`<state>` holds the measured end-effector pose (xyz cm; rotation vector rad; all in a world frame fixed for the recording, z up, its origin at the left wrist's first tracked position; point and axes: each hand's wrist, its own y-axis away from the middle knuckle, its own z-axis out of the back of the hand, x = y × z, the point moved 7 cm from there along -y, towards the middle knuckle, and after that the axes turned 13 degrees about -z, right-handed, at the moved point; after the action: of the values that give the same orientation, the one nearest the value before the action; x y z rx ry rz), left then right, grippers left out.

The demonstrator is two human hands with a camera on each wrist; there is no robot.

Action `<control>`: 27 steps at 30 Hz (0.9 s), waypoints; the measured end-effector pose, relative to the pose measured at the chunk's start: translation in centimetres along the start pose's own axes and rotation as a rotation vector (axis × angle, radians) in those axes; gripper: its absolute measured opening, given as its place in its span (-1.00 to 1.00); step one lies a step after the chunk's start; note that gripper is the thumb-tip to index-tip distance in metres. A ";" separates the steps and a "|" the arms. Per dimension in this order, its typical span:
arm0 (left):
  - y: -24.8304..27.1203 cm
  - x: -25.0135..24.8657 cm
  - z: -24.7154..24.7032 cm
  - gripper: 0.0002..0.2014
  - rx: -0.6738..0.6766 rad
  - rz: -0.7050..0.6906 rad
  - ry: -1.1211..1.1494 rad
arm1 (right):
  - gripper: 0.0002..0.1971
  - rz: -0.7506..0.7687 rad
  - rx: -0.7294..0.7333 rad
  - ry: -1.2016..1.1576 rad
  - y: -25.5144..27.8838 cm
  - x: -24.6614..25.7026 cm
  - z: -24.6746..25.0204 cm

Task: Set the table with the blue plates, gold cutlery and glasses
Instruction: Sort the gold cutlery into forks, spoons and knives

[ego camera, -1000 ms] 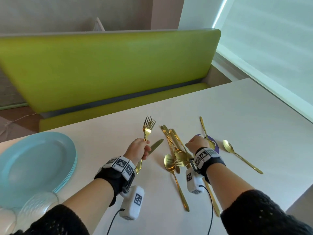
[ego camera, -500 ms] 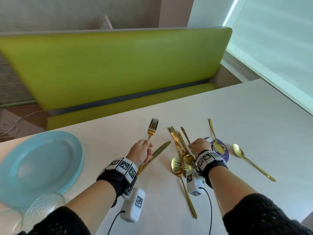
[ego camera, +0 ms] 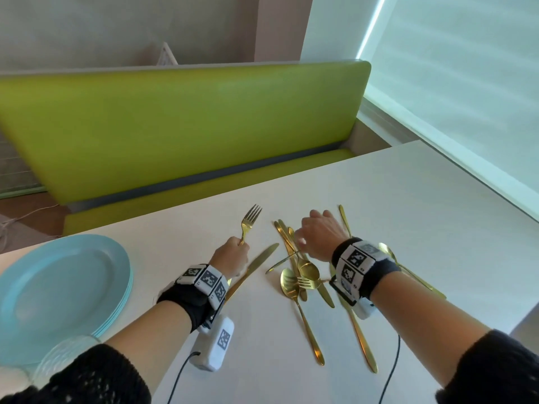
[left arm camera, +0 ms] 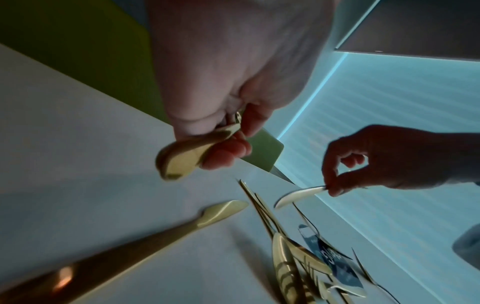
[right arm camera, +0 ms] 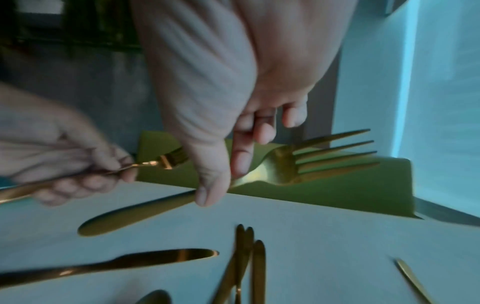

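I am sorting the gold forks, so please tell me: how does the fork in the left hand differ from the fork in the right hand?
The left hand grips its fork in a fist; the right hand pinches its fork between thumb and forefinger. In the head view, the left fork points its tines away from the person, while the right fork shows only its handle, leaning left. Both are gold and lifted off the table.

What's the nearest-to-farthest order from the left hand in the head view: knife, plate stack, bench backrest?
From the left hand:
1. Gold knife, just right of it on the table.
2. Blue plate stack, far left.
3. Green bench backrest, beyond the table's far edge.
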<state>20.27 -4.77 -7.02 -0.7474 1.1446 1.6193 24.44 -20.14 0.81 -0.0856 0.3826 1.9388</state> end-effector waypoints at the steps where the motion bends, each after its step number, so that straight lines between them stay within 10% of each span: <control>1: 0.3 -0.3 -0.7 -0.78 0.039 0.002 0.019 | -0.73 0.051 -0.002 0.040 0.6 1.0 0.3; 8: 2.3 -1.6 -5.2 -0.80 0.301 -0.042 0.035 | -0.71 0.196 0.049 0.118 2.8 5.1 1.0; 13: 3.0 -1.7 -6.9 -0.27 0.404 -0.130 0.044 | -0.71 0.207 0.045 0.115 3.8 5.2 1.2; 18: 3.4 -1.5 -8.4 -0.74 0.410 -0.100 0.072 | -0.77 0.215 0.003 0.094 3.9 4.6 0.3; 27: 2.9 -1.3 -7.8 -0.73 0.209 -0.023 0.264 | -0.84 -0.112 -0.037 -0.271 3.6 -3.0 -1.2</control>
<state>17.58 -12.70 -7.85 -0.8500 1.4638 1.3827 22.22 -24.35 1.21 0.1281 0.1582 1.8175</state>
